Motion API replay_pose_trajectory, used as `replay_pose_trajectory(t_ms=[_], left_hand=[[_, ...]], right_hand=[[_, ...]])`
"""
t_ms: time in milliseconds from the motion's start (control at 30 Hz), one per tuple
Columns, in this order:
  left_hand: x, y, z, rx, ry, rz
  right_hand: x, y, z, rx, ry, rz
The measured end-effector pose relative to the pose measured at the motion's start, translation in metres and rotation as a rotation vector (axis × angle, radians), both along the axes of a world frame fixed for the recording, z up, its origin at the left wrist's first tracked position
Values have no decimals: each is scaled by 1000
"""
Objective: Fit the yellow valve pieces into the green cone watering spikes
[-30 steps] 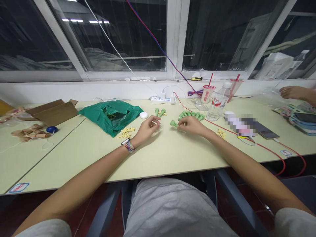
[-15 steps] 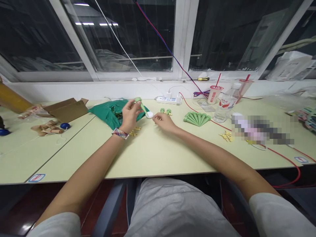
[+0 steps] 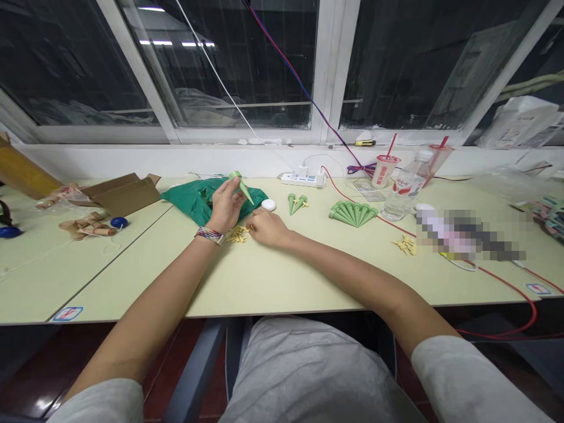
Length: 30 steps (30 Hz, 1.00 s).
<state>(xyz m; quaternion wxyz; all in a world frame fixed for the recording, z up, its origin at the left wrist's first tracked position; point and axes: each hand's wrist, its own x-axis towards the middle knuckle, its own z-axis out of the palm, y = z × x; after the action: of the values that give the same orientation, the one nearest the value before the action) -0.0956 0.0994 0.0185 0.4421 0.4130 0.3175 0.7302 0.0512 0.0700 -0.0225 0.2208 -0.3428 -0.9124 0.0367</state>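
Along the far side of the bench (image 3: 308,276), left of the middle, I see a crumpled green bag (image 3: 187,197). Well off to the right a water bottle (image 3: 402,194) stands upright. Between them are the two hands. The left hand (image 3: 226,207) is raised in front of the bag, its thumb and fingers pinched around a green cone just below the broad head. The right hand (image 3: 269,228) is lower, near the bench, fingers curled in; whether it has hold of anything (its own knuckles block my line of sight) I cannot tell.

Next in size is a fan of cones (image 3: 353,214), heads outward and tips together, then a pair of cones (image 3: 296,204) nearer the middle. The held green cone (image 3: 245,191) slants, tip down towards the right hand. A round white case (image 3: 268,204) sits just behind that hand. Smallest are the yellow pieces (image 3: 238,236), loosely heaped between the wrists.

My worry is the pinch: held only near the head, the cone could swivel or slip if anything pushes against it sideways. The yellow pieces look light, so a dragging finger or the left wrist could scatter them, and lifting carelessly could nudge the case.
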Motion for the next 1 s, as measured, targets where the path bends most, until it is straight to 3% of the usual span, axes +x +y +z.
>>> replay_pose_trajectory(t_ms=[300, 567, 767, 867, 1000], left_hand=[[4, 0, -4, -32, -3, -39], [13, -11, -4, -86, 76, -197], [32, -25, -10, -105, 254, -342], [45, -35, -13, -102, 354, -422], [59, -46, -15, -85, 400, -519]], right_hand=[[16, -16, 1, -34, 0, 48], [84, -45, -7, -140, 131, 95], [133, -33, -9, -317, 537, -39], [139, -23, -3, -362, 782, -86], [133, -25, 4, -356, 969, -13]])
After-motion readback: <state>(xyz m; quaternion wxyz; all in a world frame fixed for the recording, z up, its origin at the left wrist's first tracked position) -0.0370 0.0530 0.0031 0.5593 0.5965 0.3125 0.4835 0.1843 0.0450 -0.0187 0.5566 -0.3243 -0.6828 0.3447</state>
